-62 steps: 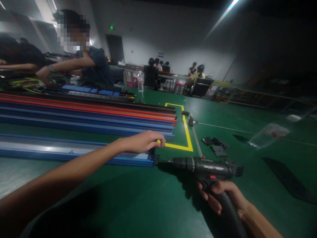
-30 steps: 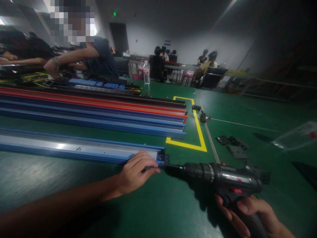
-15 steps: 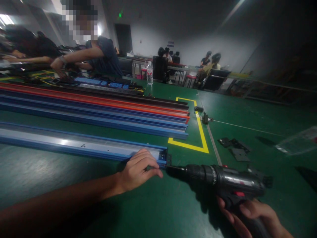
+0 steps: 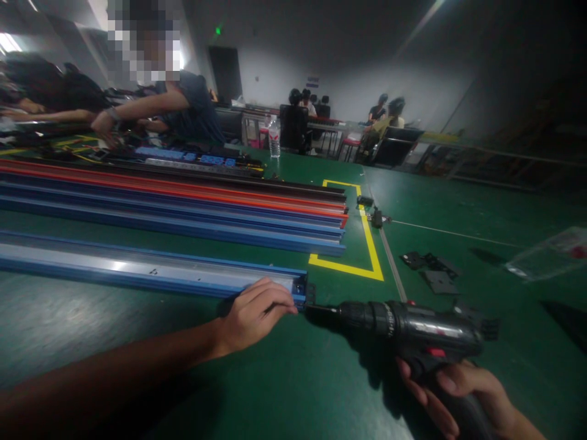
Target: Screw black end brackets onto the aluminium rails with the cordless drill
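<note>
A long blue rail [image 4: 178, 273] with a pale silver inner face lies across the table in front of me. Its right end carries a black end cap [image 4: 310, 292]. Over the near edge of that end, my left hand [image 4: 259, 313] is closed, with thumb and fingers together against the rail. My right hand [image 4: 468, 391] is wrapped round the grip of a black cordless drill [image 4: 426, 330] with a red switch. The drill lies level and its bit [image 4: 326, 310] points left, the tip at the end cap. A screw there is too small to make out.
Several red, blue and black rails [image 4: 275, 211] lie side by side beyond. Yellow tape [image 4: 369, 244] marks their end. Small black parts [image 4: 440, 278] and a clear bottle [image 4: 548, 253] lie to the right. Another bottle [image 4: 274, 137] stands behind; a co-worker [image 4: 183, 107] works at the far left.
My left thumb has closed up against the fingers at the rail's end. The drill stays at the end cap. The whole view has shifted slightly.
</note>
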Demonstrator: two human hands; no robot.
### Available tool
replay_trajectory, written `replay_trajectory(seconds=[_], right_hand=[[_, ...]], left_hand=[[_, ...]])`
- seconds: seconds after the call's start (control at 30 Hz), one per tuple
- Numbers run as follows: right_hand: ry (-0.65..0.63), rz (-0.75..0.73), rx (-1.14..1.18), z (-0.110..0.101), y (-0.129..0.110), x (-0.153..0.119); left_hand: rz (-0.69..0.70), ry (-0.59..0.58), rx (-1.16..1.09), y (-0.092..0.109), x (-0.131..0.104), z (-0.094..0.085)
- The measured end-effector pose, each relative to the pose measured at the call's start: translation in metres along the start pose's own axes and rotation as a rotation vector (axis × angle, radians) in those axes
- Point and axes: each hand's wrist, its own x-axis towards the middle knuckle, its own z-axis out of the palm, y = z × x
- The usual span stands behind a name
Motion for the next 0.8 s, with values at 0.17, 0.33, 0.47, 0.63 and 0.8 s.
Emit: replay_trajectory(seconds=[0.17,0.33,0.47,0.63,0.8], right_hand=[[0.011,-0.054,0.04,-0.0061,0.0055,-0.0005],[-0.015,-0.028,0.007,-0.0026,0.0016,-0.0008],[-0.049,-0.043,0.003,0.0021,-0.0027,-0.0009],[-0.045,-0.033,0.014,-0.0006,-0.0012,-0.0008],[-0.047,-0.036,0.011,0.0015,-0.004,-0.0012]], left_hand=[[0.005,-0.008,0.014,-0.0016,0.0004,-0.0005],[0.013,-0.005,0.02,-0.0014,-0.0024,-0.001],[0.009,-0.001,0.019,-0.0018,-0.0034,-0.0002],[0.006,-0.001,0.003,-0.0016,-0.0024,0.0],[0.002,-0.003,0.006,-0.0018,-0.0023,0.0006]])
